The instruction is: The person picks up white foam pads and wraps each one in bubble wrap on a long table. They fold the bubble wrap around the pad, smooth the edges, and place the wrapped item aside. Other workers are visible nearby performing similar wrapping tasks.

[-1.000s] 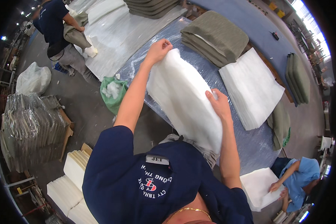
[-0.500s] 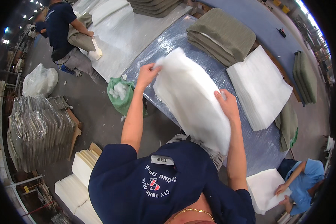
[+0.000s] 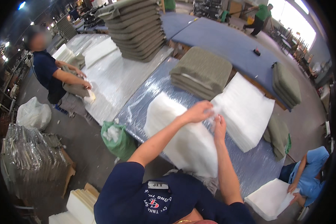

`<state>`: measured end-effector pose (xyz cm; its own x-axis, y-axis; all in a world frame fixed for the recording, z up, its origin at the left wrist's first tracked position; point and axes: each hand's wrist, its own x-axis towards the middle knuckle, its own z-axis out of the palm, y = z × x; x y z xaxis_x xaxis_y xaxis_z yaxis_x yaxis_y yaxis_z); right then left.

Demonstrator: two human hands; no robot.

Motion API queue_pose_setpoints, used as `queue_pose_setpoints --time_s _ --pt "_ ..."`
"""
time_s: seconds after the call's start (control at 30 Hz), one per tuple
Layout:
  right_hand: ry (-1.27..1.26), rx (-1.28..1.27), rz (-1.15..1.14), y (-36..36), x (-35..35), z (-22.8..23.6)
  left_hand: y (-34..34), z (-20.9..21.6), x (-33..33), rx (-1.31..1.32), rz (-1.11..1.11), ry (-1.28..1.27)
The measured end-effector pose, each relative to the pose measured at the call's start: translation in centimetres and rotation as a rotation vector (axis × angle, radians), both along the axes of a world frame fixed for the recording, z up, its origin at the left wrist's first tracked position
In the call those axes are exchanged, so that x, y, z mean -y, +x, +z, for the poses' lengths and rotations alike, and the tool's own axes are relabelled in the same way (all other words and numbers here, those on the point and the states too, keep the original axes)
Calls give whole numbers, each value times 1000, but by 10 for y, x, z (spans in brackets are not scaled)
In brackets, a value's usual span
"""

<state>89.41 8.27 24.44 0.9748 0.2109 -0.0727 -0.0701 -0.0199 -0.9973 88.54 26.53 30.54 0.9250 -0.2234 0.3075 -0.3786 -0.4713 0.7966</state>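
Observation:
My left hand (image 3: 198, 112) reaches across to the right, its fingers closed in a pinch on a tuft of white fibre wadding (image 3: 215, 109). Just beside it, my right hand (image 3: 220, 127) is raised with thumb and fingers closed at the same wisp. The tuft is thin and partly blurred. Beneath my forearms a white wadding-covered pad (image 3: 188, 149) lies at the near edge of the plastic-covered blue table (image 3: 246, 175). A stack of white wadding sheets (image 3: 246, 115) sits immediately right of my hands.
Grey-green cushions (image 3: 201, 71) are piled behind the pad, with a taller stack (image 3: 138, 33) farther left. A green sack of white fluff (image 3: 117, 140) stands on the floor by the table. Co-workers stand at left (image 3: 44, 74) and lower right (image 3: 310, 171).
My left hand has left the pad's far left corner and crossed right to meet my right hand. My right hand has come off the pad's edge. The view has tilted up.

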Motion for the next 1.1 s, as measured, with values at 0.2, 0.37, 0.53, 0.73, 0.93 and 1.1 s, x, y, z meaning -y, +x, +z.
queue_pose_setpoints --time_s 0.2,0.37,0.53,0.73,0.93,1.1 --pt "768 -294 90 -1 23 11 3 -22 58 -23 -114 175" --pt "504 -169 102 2 15 7 11 1 42 -67 145 24" --pt "65 7 344 -20 10 15 -33 19 -51 309 595 -444" --pt "-173 107 559 -36 -2 26 -184 -101 -160 150 1374 -467" --pt "-294 146 591 -32 -12 33 -305 -221 -249 -185 1679 -215" --pt "-268 128 585 -40 -9 33 -302 -235 -331 -562 1636 -226"
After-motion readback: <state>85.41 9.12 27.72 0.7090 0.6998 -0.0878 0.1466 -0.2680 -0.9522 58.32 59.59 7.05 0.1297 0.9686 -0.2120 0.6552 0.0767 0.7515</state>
